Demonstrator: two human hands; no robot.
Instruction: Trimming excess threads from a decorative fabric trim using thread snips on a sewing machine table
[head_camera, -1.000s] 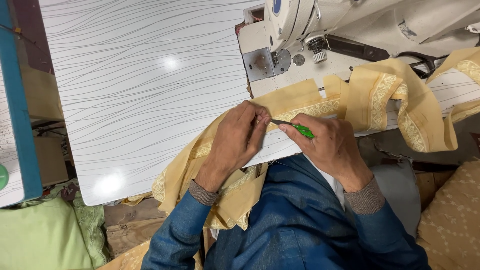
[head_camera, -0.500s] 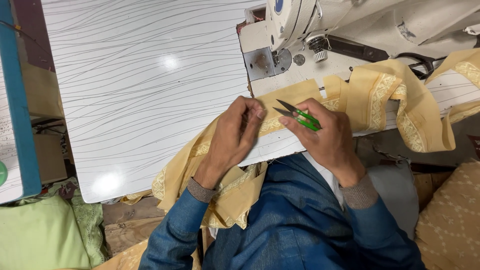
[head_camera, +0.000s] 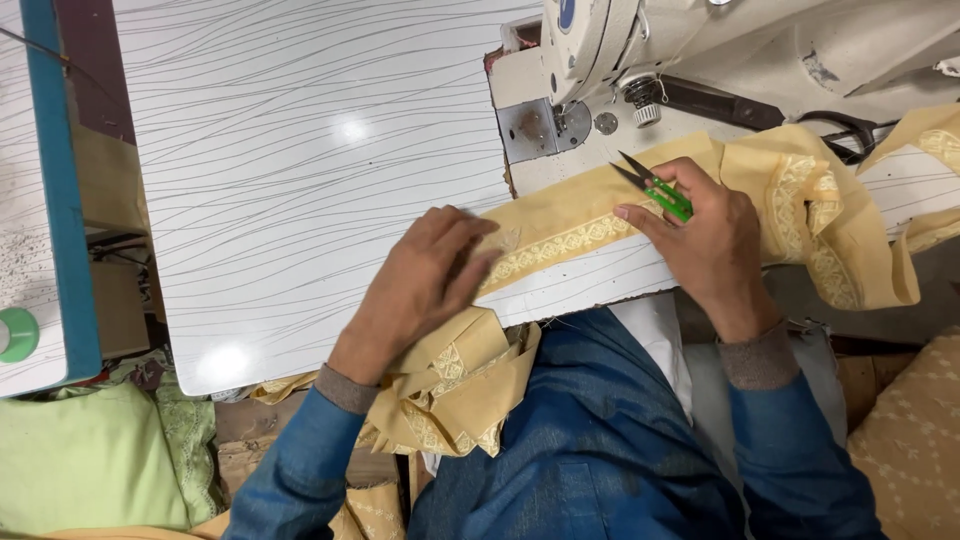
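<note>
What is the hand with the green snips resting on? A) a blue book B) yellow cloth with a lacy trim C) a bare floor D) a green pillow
B: the right hand holds the green snips and rests on the yellow cloth with patterned trim.

Yellow embroidered fabric strip (head_camera: 560, 235) flat on table, green thread snips (head_camera: 655, 188) open

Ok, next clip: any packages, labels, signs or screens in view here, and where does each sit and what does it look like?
Label: one small round blue badge on the head of the cream sewing machine, top centre, partly cut off by the frame edge; its markings are too small to tell.
Packages, signs, screens: none visible on the white table or around it.
</note>
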